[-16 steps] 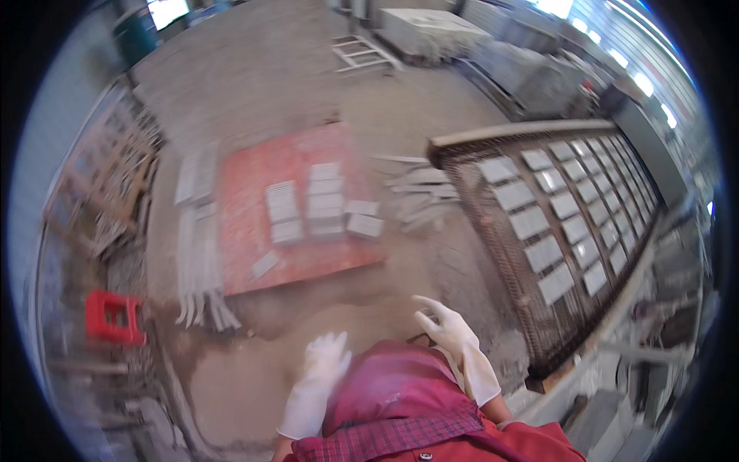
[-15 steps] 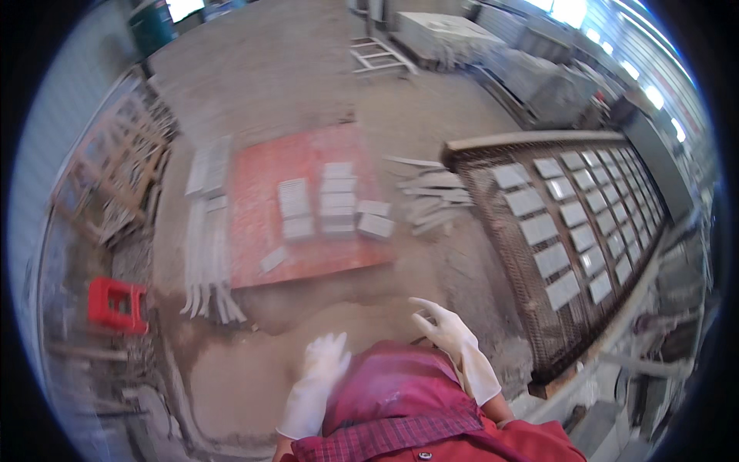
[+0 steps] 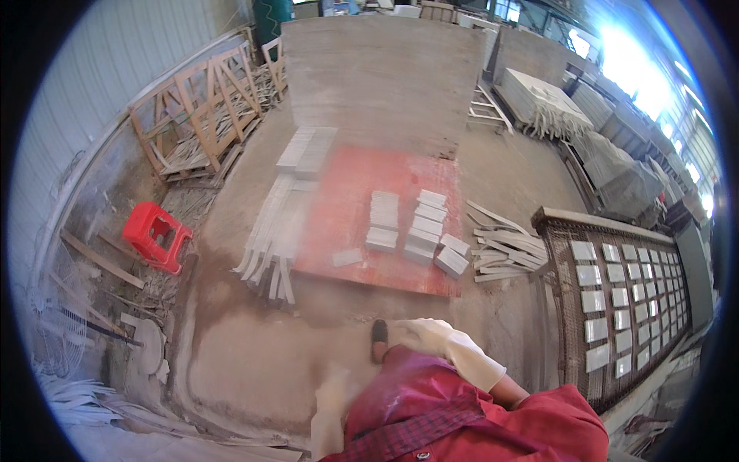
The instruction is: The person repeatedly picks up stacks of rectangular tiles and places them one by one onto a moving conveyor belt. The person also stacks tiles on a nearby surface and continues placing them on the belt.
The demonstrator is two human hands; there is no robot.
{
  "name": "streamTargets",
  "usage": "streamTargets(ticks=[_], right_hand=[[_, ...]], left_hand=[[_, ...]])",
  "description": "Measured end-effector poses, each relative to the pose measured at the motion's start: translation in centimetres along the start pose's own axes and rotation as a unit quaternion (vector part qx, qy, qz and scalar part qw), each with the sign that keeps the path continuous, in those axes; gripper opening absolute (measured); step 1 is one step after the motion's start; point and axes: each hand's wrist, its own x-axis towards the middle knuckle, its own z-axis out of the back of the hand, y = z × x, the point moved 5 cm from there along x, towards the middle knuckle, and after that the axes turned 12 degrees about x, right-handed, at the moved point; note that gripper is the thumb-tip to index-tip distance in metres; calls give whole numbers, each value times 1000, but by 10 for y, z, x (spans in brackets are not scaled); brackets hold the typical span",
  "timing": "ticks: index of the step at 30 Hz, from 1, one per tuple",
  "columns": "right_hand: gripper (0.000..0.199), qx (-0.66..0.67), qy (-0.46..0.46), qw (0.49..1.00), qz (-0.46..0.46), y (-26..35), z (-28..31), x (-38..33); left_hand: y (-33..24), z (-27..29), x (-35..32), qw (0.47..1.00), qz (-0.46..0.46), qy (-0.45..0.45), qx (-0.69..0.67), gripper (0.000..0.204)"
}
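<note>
Both hands wear pale rubber gloves. My right hand (image 3: 433,336) is in front of the maroon apron (image 3: 408,385), fingers stretched leftward and slightly blurred, with nothing seen in it. My left hand (image 3: 331,393) hangs low beside the apron, its fingers smeared by motion. Both are apart from the red board (image 3: 331,239) on the floor ahead. On that board stand stacks of pale tiles (image 3: 422,231), with a single flat tile (image 3: 347,257) at the near side and a short pile (image 3: 452,258) at the right.
A mesh rack (image 3: 566,285) holding rows of pale tiles stands at the right. Long pale strips (image 3: 265,239) lie left of the board, more loose strips (image 3: 504,246) right of it. A red stool (image 3: 159,235) and wooden frame (image 3: 200,115) are at the left; a large upright panel (image 3: 377,85) stands behind.
My view has swung so the board and stool sit further right in the picture, and more of the far room shows. My left hand has dropped lower; the right hand's fingers now point more leftward.
</note>
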Motion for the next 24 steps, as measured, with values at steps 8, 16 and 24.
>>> streamTargets(ticks=[8, 16, 24], right_hand=[[53, -57, 66, 996, 32, 49, 18, 74], [57, -137, 94, 986, 2, 73, 24, 217], [40, -189, 198, 959, 67, 203, -19, 322]], left_hand=[[22, 61, 52, 999, 4, 40, -30, 54], [128, 113, 101, 998, 64, 2, -23, 50], [219, 137, 78, 977, 201, 0, -77, 54]])
